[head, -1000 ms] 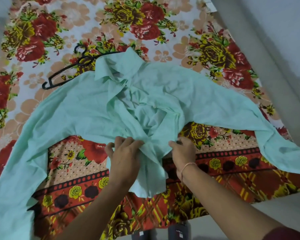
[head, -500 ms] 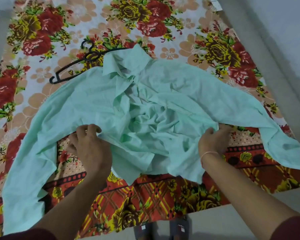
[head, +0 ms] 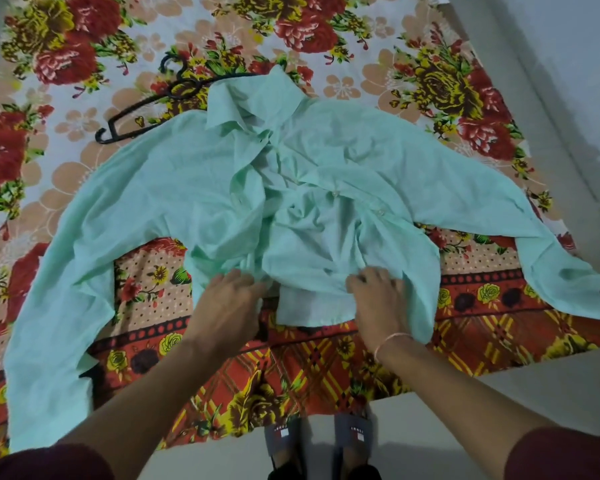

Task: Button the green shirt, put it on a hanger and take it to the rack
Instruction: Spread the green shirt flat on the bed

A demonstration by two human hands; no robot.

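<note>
Item: shirt (head: 174, 188), green, unbuttoned, lying front-up and crumpled on the floral sheet (head: 84, 81), collar away from you, sleeves spread to both sides.

Hanger (head: 142, 109): black, on the sheet just past the collar, one end tucked under the shirt's shoulder; untouched.

Hands: half a second ago yours were wide apart on the hem, spreading it. Now your left hand (head: 227, 306) and right hand (head: 378, 299) have closed in at the bottom centre, each curled on a front edge, near one another but not touching.

Buttons (head: 335, 194): two visible on the right placket, unfastened.

Status: spreading looks finished; buttoning from the hem is probably next. Rack not in view.
</note>
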